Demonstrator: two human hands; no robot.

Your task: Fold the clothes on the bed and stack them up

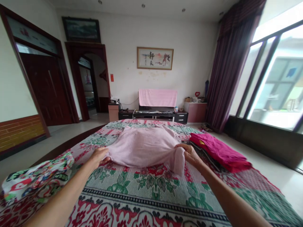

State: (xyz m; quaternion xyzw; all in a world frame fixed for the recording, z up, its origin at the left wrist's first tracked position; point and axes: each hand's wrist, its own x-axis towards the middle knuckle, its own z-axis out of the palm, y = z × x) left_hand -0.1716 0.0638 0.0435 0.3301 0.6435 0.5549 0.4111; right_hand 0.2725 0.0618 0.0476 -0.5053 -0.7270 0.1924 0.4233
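Note:
A pale pink garment [144, 146] is stretched between my two hands, its near edge raised a little over the flowered bedspread [155, 189]. My left hand [100, 156] is closed on the garment's left edge, with the fingers pinching the cloth. On the other side, my right hand [188, 154] grips the right edge, where a flap of cloth hangs down toward the bedspread. The far part of the garment seems to rest on the bedspread. Whether it is a shirt or another piece of clothing, I cannot tell for sure.
Folded magenta clothes [219, 151] lie in a stack at the right, over dark cloth. A crumpled, colourful printed cloth [39, 176] lies at the left. Beyond the bedspread stands a low black cabinet [181, 117] with a pink-covered screen [157, 97]. A purple curtain [230, 69] hangs beside the window.

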